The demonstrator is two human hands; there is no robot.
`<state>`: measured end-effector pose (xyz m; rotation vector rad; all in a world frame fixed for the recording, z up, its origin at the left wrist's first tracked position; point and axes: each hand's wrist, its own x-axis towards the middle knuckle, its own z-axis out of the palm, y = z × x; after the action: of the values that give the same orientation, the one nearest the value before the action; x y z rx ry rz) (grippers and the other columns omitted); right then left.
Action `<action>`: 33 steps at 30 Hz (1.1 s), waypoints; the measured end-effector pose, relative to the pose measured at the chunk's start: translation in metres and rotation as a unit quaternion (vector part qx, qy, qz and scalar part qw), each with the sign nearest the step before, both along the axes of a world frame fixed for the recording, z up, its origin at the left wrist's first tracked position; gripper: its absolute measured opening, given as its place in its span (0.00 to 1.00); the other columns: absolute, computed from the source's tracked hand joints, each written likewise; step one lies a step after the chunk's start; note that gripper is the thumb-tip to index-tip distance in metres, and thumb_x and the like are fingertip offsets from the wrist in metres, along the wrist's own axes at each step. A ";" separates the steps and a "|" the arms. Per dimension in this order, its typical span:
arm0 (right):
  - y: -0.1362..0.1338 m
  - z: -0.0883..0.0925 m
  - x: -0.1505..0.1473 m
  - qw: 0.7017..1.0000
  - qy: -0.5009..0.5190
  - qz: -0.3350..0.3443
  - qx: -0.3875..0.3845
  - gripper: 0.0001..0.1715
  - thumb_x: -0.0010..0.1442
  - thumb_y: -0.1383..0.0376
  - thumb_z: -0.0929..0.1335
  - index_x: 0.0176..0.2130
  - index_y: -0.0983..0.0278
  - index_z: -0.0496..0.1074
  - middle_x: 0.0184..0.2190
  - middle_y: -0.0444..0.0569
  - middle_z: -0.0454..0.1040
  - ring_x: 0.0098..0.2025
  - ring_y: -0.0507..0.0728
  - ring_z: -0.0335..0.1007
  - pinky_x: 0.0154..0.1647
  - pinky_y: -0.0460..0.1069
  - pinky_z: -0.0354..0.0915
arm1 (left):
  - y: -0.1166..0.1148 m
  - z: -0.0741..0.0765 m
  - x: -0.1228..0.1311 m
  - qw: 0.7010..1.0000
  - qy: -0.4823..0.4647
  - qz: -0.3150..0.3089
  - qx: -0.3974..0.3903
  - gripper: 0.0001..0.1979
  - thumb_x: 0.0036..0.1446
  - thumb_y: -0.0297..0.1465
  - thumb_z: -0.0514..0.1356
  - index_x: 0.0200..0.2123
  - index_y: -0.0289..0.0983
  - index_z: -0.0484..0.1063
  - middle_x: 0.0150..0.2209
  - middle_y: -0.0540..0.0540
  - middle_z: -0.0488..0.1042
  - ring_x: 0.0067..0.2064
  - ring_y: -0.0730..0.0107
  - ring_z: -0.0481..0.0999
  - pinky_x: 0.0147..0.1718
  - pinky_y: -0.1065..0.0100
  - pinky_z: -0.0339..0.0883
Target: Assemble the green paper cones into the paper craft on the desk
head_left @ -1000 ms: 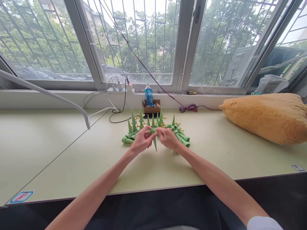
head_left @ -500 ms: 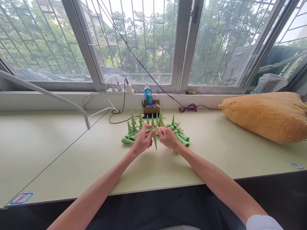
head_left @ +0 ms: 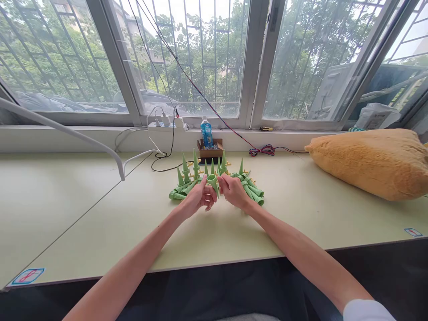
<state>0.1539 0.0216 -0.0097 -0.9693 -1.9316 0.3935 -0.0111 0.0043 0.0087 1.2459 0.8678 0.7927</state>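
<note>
Between my hands is a green plastic watering spike (head_left: 213, 183), its wide round opening turned up toward me and its point slanting down to the right. My left hand (head_left: 202, 195) holds it at the rim with thumb and fingers. Close beside the rim, my right hand (head_left: 232, 189) is closed in a pinch; whatever its fingertips grip is too small to make out. Behind the hands stand several upright green spikes (head_left: 195, 164), some with small yellow valves. More spikes lie in a pile on the right (head_left: 254, 192) and another on the left (head_left: 179, 193).
A small cardboard box (head_left: 211, 152) with a blue-labelled bottle (head_left: 207, 133) stands at the back. A power strip (head_left: 166, 127) and cables lie along the sill. On the right rests a large orange plush cushion (head_left: 368, 162); a white curved tube (head_left: 100, 145) reaches in from the left.
The spike in my left hand has tipped so its open end faces me. My left fingers have shifted to its left side. My right hand has stayed almost in place.
</note>
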 end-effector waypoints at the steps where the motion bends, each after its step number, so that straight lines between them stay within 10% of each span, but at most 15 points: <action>1: 0.000 0.000 0.000 1.000 0.002 0.002 -0.005 0.23 0.70 0.55 0.54 0.26 0.62 0.55 0.19 0.41 0.67 0.20 0.49 0.59 0.27 0.44 0.54 | 0.000 0.000 0.000 1.000 -0.004 -0.003 -0.001 0.35 0.58 0.57 0.45 0.19 0.33 0.70 0.22 0.43 0.69 0.19 0.74 0.64 0.16 0.70 0.57; 25: -0.001 0.002 0.002 0.998 0.005 0.033 -0.056 0.20 0.70 0.57 0.54 0.28 0.61 0.54 0.19 0.39 0.65 0.18 0.48 0.56 0.24 0.44 0.53 | 0.000 -0.004 -0.003 0.997 -0.033 -0.061 -0.037 0.34 0.59 0.55 0.45 0.26 0.33 0.75 0.33 0.36 0.74 0.24 0.73 0.65 0.21 0.68 0.63; 33: -0.002 0.001 0.002 0.997 -0.022 0.053 -0.057 0.21 0.69 0.58 0.54 0.25 0.61 0.54 0.17 0.40 0.67 0.19 0.48 0.58 0.26 0.44 0.55 | -0.008 0.002 0.001 0.998 -0.006 -0.054 0.011 0.19 0.57 0.47 0.56 0.37 0.35 0.67 0.32 0.44 0.71 0.24 0.75 0.67 0.21 0.71 0.62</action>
<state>0.1562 0.0193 -0.0084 -0.9579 -2.0247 0.5535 -0.0100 -0.0033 0.0102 1.2945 0.7781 0.7237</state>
